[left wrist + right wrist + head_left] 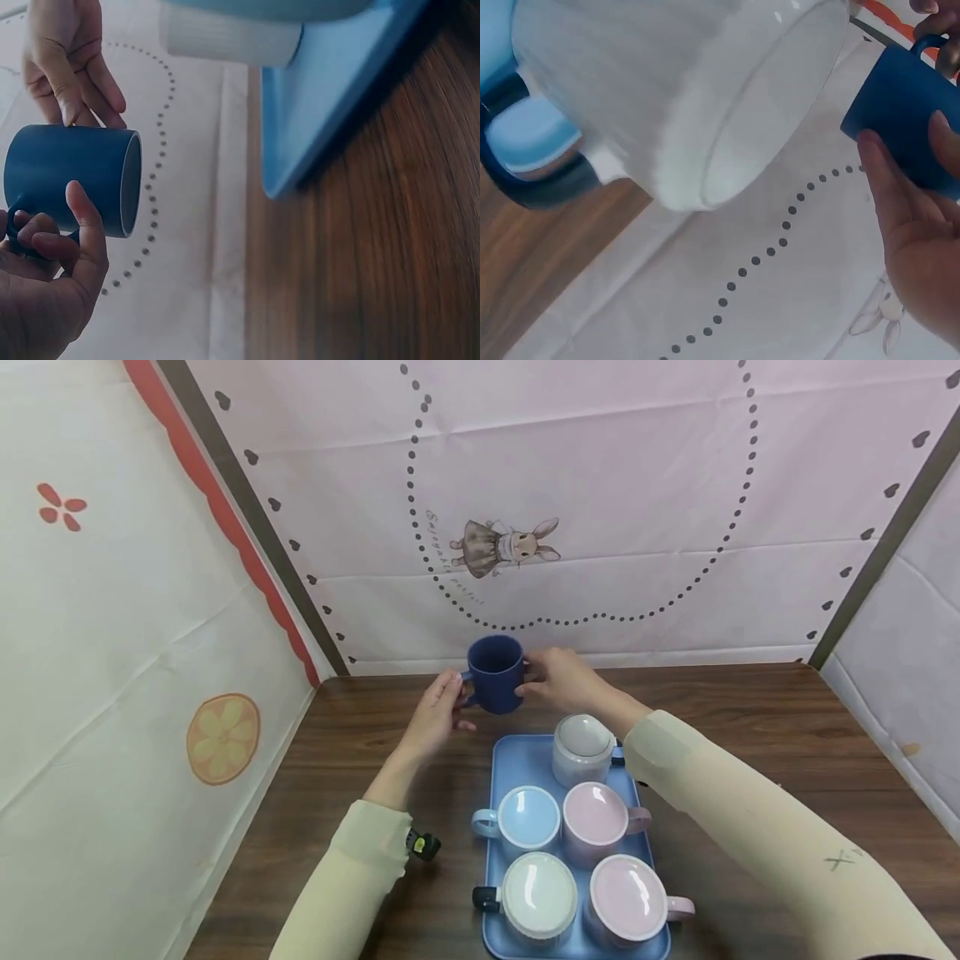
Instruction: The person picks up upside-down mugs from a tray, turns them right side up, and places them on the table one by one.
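Note:
A dark blue mug (497,675) is held upright over the back of the table, its opening facing up. My left hand (441,700) grips it by the handle; in the left wrist view the fingers (41,232) curl through the handle and the thumb lies along the mug's wall. At the opposite side is my right hand (562,680), its fairly straight fingertips right at the wall. The right wrist view shows the right thumb and fingers (881,161) spread along the blue mug (900,112).
A light blue tray (528,752) below carries several upturned mugs: a white mug (583,747) under my right forearm, a light blue mug (528,818), two pink mugs, and a whitish mug (540,897) with a black handle. A patterned cloth wall (637,510) rises behind the wooden table (360,727).

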A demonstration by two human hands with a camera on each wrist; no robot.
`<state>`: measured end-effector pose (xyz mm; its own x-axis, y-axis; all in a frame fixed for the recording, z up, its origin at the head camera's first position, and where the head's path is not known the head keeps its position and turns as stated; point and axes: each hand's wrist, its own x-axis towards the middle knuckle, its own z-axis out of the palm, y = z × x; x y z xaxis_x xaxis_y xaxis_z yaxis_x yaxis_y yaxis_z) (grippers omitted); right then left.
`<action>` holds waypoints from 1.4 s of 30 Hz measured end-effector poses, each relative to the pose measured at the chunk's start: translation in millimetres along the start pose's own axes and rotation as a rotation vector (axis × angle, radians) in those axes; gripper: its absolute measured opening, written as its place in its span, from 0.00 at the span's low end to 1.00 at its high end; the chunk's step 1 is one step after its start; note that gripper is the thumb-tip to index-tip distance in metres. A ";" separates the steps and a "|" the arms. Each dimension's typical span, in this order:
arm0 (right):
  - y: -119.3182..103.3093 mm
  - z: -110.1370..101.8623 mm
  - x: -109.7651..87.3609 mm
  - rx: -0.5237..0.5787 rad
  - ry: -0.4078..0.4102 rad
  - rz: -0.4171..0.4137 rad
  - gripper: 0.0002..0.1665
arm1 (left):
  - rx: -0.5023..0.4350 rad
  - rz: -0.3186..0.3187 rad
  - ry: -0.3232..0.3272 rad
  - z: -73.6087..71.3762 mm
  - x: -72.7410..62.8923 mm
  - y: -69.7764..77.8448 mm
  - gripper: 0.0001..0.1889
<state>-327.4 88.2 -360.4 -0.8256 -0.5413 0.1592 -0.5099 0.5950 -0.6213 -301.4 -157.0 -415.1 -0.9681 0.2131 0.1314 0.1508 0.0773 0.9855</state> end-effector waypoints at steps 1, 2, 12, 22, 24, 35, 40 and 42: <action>-0.2 0.2 3.8 0.001 -0.024 0.000 0.33 | 0.001 -0.011 0.012 -2.2 1.6 -1.9 0.20; -0.2 0.5 7.5 0.002 -0.047 -0.001 0.33 | -0.001 -0.018 0.023 -4.5 3.2 -3.8 0.20; 3.5 14.7 36.7 0.071 -0.245 0.005 0.38 | -0.066 -0.097 0.070 -29.9 18.4 -35.8 0.17; 7.1 27.1 56.2 0.061 -0.363 0.004 0.37 | -0.063 -0.130 0.072 -48.9 29.1 -55.4 0.16; 7.2 27.9 57.4 0.048 -0.404 0.019 0.38 | -0.049 -0.145 0.075 -51.6 30.2 -58.7 0.16; 4.6 28.8 66.9 0.009 -0.541 0.065 0.44 | -0.020 -0.186 0.048 -60.2 27.7 -70.0 0.16; 3.8 31.0 73.6 -0.030 -0.542 0.084 0.40 | -0.014 -0.189 0.041 -63.6 29.1 -71.4 0.17; 4.4 31.9 75.7 -0.044 -0.545 0.084 0.40 | -0.015 -0.191 0.040 -64.6 30.3 -72.6 0.17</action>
<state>-384.5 30.9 -375.5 -0.6254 -0.7129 -0.3172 -0.4667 0.6676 -0.5801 -354.6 -219.1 -475.8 -0.9860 0.1575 -0.0541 -0.0389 0.0982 0.9944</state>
